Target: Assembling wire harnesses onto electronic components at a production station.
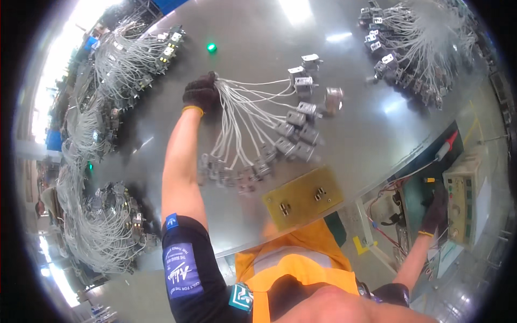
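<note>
In a dark glove, my left hand [202, 92] is closed round the gathered end of a bundle of white wires [237, 99]. The wires fan out across the metal table to several small silver motor-like parts [295, 118], some smeared by motion. One such part [334, 99] lies a little apart at the right of the fan. Far off to the right, my gloved right hand [433, 214] is beside a cream-coloured instrument box [462, 202] with knobs. Its fingers look stretched out, with nothing visible in them. A small yellow-ended piece [428, 180] is just beyond the fingertips.
A yellowish board [303, 198] with two metal fittings lies at the table's near edge. More wired bundles pile up at the left [102, 215] and far right [414, 48]. A red-and-white clip lead [446, 148] and red wires [379, 226] run near the instrument.
</note>
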A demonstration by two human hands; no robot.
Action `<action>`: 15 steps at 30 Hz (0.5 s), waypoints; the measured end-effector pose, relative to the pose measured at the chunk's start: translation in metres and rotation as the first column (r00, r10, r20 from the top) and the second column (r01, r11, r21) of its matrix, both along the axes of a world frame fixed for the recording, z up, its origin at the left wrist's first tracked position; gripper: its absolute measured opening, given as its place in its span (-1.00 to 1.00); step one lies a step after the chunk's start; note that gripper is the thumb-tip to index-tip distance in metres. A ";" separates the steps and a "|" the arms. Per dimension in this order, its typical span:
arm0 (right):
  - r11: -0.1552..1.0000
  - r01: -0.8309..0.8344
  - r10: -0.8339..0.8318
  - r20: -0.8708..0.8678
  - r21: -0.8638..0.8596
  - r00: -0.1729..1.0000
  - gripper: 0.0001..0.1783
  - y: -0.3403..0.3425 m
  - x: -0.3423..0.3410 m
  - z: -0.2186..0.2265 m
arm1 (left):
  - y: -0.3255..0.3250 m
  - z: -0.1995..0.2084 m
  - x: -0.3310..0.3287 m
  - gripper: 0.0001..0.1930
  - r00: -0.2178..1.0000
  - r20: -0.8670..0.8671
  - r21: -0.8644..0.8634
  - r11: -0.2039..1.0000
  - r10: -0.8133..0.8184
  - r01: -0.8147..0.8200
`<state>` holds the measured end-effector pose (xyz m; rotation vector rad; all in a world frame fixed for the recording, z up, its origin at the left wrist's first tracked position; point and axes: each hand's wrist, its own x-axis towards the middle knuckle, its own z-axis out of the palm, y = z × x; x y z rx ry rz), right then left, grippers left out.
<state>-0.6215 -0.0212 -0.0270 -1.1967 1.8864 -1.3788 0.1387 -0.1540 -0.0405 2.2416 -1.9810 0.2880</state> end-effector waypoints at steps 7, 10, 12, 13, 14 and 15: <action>0.855 -0.508 0.456 0.319 0.104 0.831 -0.51 -0.055 0.179 0.057 | -0.058 0.045 -0.065 -0.55 0.995 -0.005 0.208 0.973 -0.103 0.102; 0.718 -0.676 0.609 0.322 0.165 0.725 -0.38 -0.075 0.224 0.047 | -0.058 0.059 -0.096 -0.58 0.938 0.156 0.050 0.951 -0.308 0.304; 0.632 -0.750 0.681 0.320 0.197 0.658 -0.38 -0.076 0.251 0.033 | -0.058 0.057 -0.115 -0.60 0.931 0.221 0.070 0.956 -0.292 0.283; 0.541 -0.811 0.747 0.315 0.225 0.586 -0.38 -0.076 0.257 0.027 | -0.055 0.051 -0.121 -0.60 0.916 0.277 -0.015 0.952 -0.290 0.306; 0.538 -0.814 0.749 0.318 0.219 0.581 -0.38 -0.075 0.259 0.022 | -0.055 0.051 -0.122 -0.54 0.910 0.307 0.062 0.960 -0.278 0.272; 0.513 -0.843 0.770 0.347 0.160 0.535 -0.38 -0.070 0.258 0.018 | -0.049 0.050 -0.126 -0.54 0.909 0.308 0.068 0.959 -0.281 0.274</action>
